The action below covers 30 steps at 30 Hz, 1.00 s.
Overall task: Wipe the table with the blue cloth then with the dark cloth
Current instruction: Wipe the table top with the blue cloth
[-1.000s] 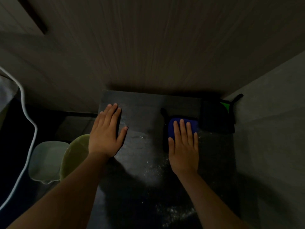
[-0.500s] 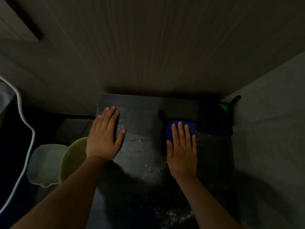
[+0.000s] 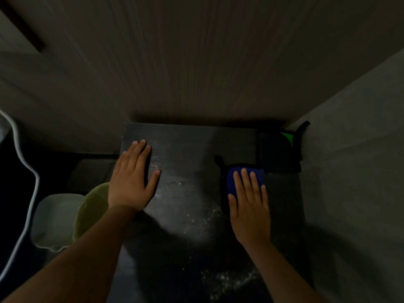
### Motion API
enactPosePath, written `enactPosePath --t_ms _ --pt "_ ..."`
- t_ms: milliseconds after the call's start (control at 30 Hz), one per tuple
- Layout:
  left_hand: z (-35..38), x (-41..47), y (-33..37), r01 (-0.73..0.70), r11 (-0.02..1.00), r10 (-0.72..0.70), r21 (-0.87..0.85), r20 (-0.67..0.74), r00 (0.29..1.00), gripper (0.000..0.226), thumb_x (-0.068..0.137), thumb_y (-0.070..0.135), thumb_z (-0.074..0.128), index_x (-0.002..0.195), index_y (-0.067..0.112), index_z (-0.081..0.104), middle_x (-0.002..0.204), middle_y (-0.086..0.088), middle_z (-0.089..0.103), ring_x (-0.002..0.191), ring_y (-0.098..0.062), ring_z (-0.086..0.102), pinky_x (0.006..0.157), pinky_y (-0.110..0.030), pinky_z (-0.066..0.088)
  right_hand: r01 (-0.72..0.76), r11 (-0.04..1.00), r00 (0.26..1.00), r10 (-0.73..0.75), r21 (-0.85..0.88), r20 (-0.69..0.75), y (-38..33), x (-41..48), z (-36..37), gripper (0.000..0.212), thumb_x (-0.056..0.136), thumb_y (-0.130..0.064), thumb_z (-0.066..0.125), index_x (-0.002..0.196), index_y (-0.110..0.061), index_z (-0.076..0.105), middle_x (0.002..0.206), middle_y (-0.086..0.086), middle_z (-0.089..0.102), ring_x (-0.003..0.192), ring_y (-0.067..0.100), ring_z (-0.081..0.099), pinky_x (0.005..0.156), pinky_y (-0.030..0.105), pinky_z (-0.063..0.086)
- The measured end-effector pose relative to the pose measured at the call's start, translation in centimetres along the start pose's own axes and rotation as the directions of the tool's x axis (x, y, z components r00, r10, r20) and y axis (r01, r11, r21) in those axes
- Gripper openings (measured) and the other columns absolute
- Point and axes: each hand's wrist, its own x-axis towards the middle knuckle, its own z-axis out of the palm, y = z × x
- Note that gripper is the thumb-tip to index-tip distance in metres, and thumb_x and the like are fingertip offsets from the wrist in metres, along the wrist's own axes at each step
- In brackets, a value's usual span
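Starting nearest the camera, we note white powdery specks [image 3: 227, 278] scattered over the near part of the dark rectangular table [image 3: 185, 154], with thinner traces toward its middle. We take this table as our landmark throughout.

On its right half, the right hand [image 3: 249, 206] lies palm down, fingers straight and close together, pressing flat on the small bright blue cloth [image 3: 232, 180]. It is not gripping; only the far part and left edge of the cloth show beyond the fingertips.

On the table's left edge, the left hand [image 3: 131, 180] rests flat, fingers extended and together, thumb spread out to the side, holding nothing.

Off the table's left side, lower down, we record a pale green round bowl [image 3: 91, 208] touching or overlapping a whitish squarish container [image 3: 54, 221], with a white cord [image 3: 32, 182] curving past them.

At the table's far right corner sits the dark folded cloth [image 3: 277, 154], just beyond the blue cloth, with a green patch [image 3: 287, 136] showing behind it. We cannot tell whether the two cloths touch.

Behind the table's far edge stands a wood-grain panel [image 3: 196, 62].
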Motion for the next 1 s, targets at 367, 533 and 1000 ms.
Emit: enactPosePath --t_ms 367,533,1000 --pt "-0.2 0.0 0.1 -0.011 1.0 0.011 -0.009 -0.019 1.0 0.07 0.092 0.054 0.033 0.148 0.013 0.029 0.158 -0.006 0.025 0.147 -0.021 0.017 0.119 -0.043 0.017 -0.069 0.998 0.997 0.069 0.0 0.034 9.1 -1.2 -0.7 0.058 0.097 -0.044 0.01 0.15 -0.022 0.01 0.159 -0.001 0.006 0.147 0.015 -0.001 0.119 0.041 0.003" --pt "-0.1 0.0 0.2 -0.012 1.0 0.012 -0.01 -0.018 1.0 0.071 0.091 0.055 0.031 0.148 0.013 0.029 0.157 -0.006 0.025 0.147 -0.022 0.018 0.118 -0.046 0.02 -0.181 0.981 0.983 0.182 0.066 -0.005 8.2 -1.3 -0.5 0.056 0.096 -0.044 0.009 0.149 -0.024 0.005 0.157 -0.004 0.002 0.146 0.013 -0.003 0.118 0.037 -0.002" --pt "0.1 0.0 0.0 -0.011 1.0 0.011 -0.008 -0.044 0.999 0.069 0.092 0.054 0.033 0.147 0.014 0.03 0.157 -0.005 0.027 0.146 -0.021 0.019 0.119 -0.042 0.018 -0.368 0.927 0.93 0.369 0.069 0.008 6.1 -2.5 0.1 0.053 0.099 -0.043 0.002 0.148 -0.023 -0.005 0.157 0.002 -0.009 0.145 0.018 -0.012 0.119 0.041 -0.005"
